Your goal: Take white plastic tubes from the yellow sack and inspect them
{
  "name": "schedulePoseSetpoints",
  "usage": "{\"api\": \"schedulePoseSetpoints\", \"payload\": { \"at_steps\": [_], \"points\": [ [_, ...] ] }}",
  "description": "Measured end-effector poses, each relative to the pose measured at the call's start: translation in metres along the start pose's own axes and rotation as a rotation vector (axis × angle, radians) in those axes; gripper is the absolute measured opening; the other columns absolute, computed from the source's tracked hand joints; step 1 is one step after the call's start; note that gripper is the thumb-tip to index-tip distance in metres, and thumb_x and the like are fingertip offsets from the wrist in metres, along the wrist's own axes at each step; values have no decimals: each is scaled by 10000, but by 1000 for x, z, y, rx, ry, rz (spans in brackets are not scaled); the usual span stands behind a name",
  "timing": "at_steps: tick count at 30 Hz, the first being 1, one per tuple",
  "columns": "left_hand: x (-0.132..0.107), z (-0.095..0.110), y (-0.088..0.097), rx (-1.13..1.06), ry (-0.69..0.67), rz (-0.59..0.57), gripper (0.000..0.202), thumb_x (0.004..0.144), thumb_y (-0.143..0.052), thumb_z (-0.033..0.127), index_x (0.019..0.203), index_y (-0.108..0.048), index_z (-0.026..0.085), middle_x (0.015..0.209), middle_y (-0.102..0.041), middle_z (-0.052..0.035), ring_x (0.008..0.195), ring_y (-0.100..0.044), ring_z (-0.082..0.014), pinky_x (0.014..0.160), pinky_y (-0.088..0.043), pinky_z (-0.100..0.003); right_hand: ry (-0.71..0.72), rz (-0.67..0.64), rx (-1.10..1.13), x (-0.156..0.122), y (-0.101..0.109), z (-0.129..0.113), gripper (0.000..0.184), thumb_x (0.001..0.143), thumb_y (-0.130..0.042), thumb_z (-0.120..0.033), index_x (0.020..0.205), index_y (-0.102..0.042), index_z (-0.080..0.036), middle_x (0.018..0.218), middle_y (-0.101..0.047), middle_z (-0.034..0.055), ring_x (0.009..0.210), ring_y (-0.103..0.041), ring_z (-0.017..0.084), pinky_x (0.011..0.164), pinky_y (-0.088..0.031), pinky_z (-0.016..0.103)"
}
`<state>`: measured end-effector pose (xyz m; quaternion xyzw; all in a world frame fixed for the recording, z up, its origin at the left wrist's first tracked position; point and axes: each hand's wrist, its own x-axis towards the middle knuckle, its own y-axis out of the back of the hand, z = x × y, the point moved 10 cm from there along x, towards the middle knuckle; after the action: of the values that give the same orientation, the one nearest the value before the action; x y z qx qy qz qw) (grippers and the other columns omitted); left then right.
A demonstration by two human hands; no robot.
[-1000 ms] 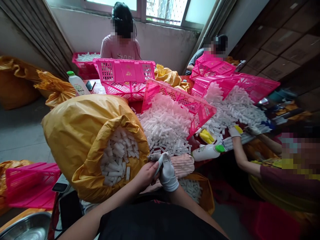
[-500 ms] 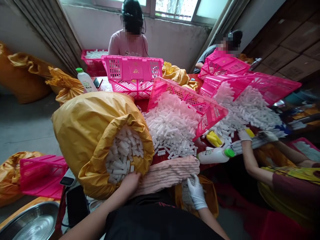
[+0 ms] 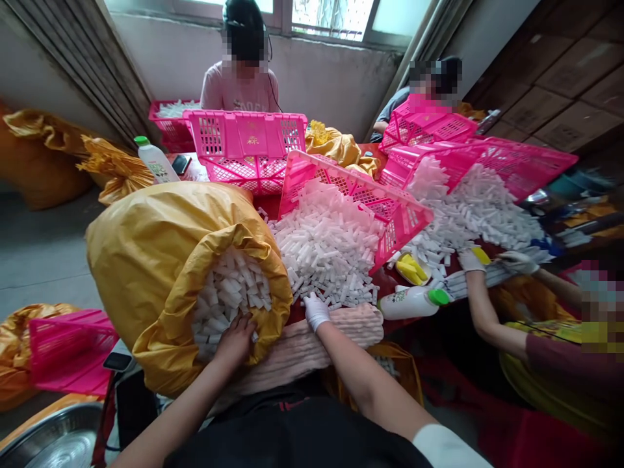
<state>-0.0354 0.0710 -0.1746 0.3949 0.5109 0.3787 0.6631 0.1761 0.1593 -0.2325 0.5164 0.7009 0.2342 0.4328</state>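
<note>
Sack: I see a yellow sack lying on its side at my left, mouth towards me, full of small white tubes.
Crate: a pink crate stands tipped on the tabletop, and a heap of the same tubes spills from it towards me.
Far crates: more pink crates with tubes stand in front of the people across from me.
Pad: a peach ribbed pad lies at the near edge, just under the heap.
Bottle: a white bottle with a green cap lies on its side, right of the pad.
Left hand: my bare left hand is in the sack's mouth, palm down, fingers spread on the tubes.
Right hand: my gloved right hand rests where the heap meets the pad, forearm across the pad; fingers curled downward, and I cannot tell whether they pinch a tube.
Co-worker: at my right, another person's gloved hands are at a row of tubes.
</note>
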Motion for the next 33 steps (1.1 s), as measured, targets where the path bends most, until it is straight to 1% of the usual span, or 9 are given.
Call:
{"api": "schedulePoseSetpoints", "payload": {
  "at_steps": [5,10,12,16,19,23,27,30,33],
  "points": [
    [-18,-9,29,-179,77,52,337,875,-370,230,1166,-523,156,1118,-593,-138,1054,-544,-248,879,-432,-378,183,-46,273,-42,32,-48,247,879,-428,-323,977,-600,-175,925,-605,43,840,-544,133,777,-422,248],
    [-30,37,69,-585,-196,81,374,883,-378,372,1189,-492,190,1165,-605,-92,1057,-560,-199,922,-422,-290,185,-313,914,-98,61,-103,349,828,-497,-431,1035,-567,-160,660,-516,-26,540,-463,87,513,-406,215],
    [-34,56,77,-608,-267,51,369,884,-374,377,1176,-498,188,1142,-618,-90,1031,-575,-198,899,-430,-279,223,-357,830,-110,69,-119,274,833,-489,-364,992,-587,-164,629,-489,-34,496,-418,74,472,-370,203],
    [-37,77,79,-517,-312,-14,332,877,-369,355,1104,-538,182,1042,-651,-97,934,-609,-219,816,-447,-291,470,-215,449,-115,88,-144,78,765,-559,-202,753,-623,-161,695,-524,1,645,-473,105,629,-417,237],
    [-36,83,80,-585,-314,-78,291,857,-402,346,1017,-569,170,927,-667,-84,850,-617,-214,756,-447,-272,509,-120,554,-112,93,-149,57,712,-628,-208,747,-607,-168,736,-544,6,704,-504,123,704,-430,263],
    [-36,87,97,-856,-275,-67,332,849,-423,396,1040,-570,167,922,-662,-61,827,-598,-189,744,-442,-239,347,62,1220,-107,96,-130,215,740,-642,-351,869,-542,-210,812,-604,-10,728,-561,118,678,-461,245],
    [-35,86,105,-1031,-215,22,365,828,-465,436,1027,-581,154,979,-647,-88,885,-579,-208,807,-429,-270,242,28,1470,-112,73,-130,290,770,-604,-472,773,-534,-191,764,-652,3,701,-598,126,688,-481,259],
    [-36,89,88,-1205,-183,-79,420,809,-464,499,1014,-559,144,900,-646,-91,683,-578,-166,644,-448,-261,211,-2,1570,-113,65,-130,300,764,-610,-485,770,-551,-191,783,-675,13,748,-624,151,725,-491,293],
    [-39,89,66,-1334,-107,-267,492,825,-332,579,882,-538,136,646,-583,-32,406,-409,-93,423,-332,-224,175,14,1598,-109,63,-125,311,726,-645,-492,756,-553,-196,771,-674,5,769,-624,156,760,-486,304]
  ]
}}
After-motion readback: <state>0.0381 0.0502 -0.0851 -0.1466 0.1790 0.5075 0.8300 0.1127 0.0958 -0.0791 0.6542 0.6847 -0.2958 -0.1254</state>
